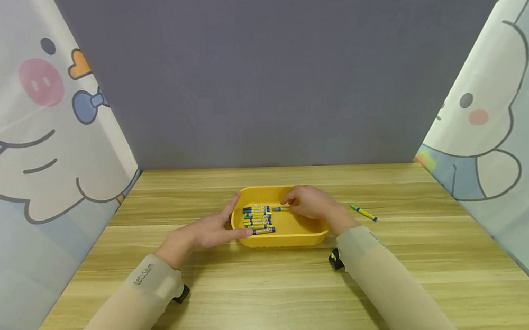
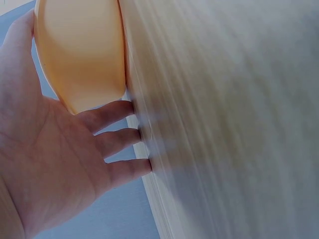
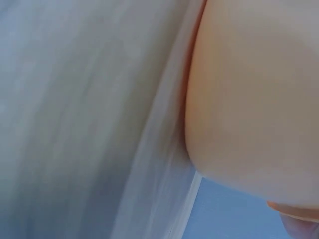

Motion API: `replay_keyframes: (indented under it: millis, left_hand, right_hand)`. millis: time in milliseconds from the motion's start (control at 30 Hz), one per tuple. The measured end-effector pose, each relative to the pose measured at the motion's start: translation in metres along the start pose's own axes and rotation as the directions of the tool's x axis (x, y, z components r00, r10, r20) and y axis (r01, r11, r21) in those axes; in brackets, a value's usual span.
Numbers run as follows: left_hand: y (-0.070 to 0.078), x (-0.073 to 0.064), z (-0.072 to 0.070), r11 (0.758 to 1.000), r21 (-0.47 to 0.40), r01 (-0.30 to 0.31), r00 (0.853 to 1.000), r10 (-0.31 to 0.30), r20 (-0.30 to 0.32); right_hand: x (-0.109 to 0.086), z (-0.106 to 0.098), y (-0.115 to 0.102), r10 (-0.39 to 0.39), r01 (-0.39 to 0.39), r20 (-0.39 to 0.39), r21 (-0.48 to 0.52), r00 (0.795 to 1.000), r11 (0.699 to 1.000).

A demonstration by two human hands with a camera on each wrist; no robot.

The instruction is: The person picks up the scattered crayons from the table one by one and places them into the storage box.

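Note:
In the head view, a yellow tray (image 1: 272, 243) holds a stack of yellow-and-blue crayons (image 1: 257, 219) at its left end. My left hand (image 1: 211, 231) spans that end, its thumb over the rim above the nearest crayon. The left wrist view shows its other fingers (image 2: 117, 172) fairly straight, touching the table beside the tray's end wall. Reaching into the tray from the right, my right hand (image 1: 313, 203) pinches a crayon (image 1: 278, 209) with a greyish-green tip, right of the stack. The right wrist view mostly shows the tray's outer wall (image 3: 249, 109).
One green-tipped crayon (image 1: 363, 213) lies on the wooden table (image 1: 258, 293), right of the tray. A dark grey panel (image 1: 265, 69) stands behind the table. Cloths with cartoon animals (image 1: 20, 156) hang on both sides.

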State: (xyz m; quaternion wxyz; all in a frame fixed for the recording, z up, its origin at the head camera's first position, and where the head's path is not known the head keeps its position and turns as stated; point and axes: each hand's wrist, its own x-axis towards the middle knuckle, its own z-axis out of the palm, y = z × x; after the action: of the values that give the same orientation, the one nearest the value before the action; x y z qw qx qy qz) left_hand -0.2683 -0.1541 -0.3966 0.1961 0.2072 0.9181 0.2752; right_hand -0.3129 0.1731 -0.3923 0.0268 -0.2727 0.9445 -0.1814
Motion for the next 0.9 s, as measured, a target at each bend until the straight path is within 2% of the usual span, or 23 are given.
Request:
replay_keyframes:
  millis: [100, 200, 300, 367, 600, 767, 900]
  left_hand:
    - [0.000, -0.001, 0.000, 1.000, -0.002, 0.006, 1.000, -0.006, 0.000]
    - [-0.001, 0.000, 0.001, 1.000, 0.009, 0.006, 1.000, -0.006, -0.002]
    - [-0.001, 0.000, 0.001, 1.000, 0.013, 0.003, 1.000, -0.003, -0.009]
    - [-0.002, 0.000, 0.001, 1.000, 0.007, -0.003, 1.000, 0.003, -0.016]
    - [-0.003, 0.001, 0.001, 1.000, -0.014, 0.001, 1.000, -0.002, -0.014]
    - [-0.003, 0.000, 0.002, 1.000, -0.002, -0.004, 1.000, 0.004, -0.012]
    - [-0.003, 0.000, 0.003, 1.000, 0.008, -0.003, 1.000, 0.003, -0.010]
  right_hand:
    - [-0.004, -0.002, 0.000, -0.006, 0.013, -0.068, 0.094, 0.998, 0.995]
    - [-0.011, -0.010, 0.003, 0.000, 0.037, -0.181, 0.201, 0.984, 0.979]
    - [-0.025, -0.023, 0.011, 0.043, 0.026, -0.269, 0.247, 0.962, 0.969]
    - [-0.036, -0.033, 0.022, 0.080, -0.007, -0.284, 0.251, 0.955, 0.968]
    - [-0.085, -0.062, 0.077, 0.177, -0.137, -0.181, 0.214, 0.967, 0.967]
    - [-0.115, -0.066, 0.114, 0.218, -0.206, -0.053, 0.173, 0.975, 0.963]
    - [-0.132, -0.065, 0.129, 0.234, -0.235, 0.026, 0.180, 0.972, 0.955]
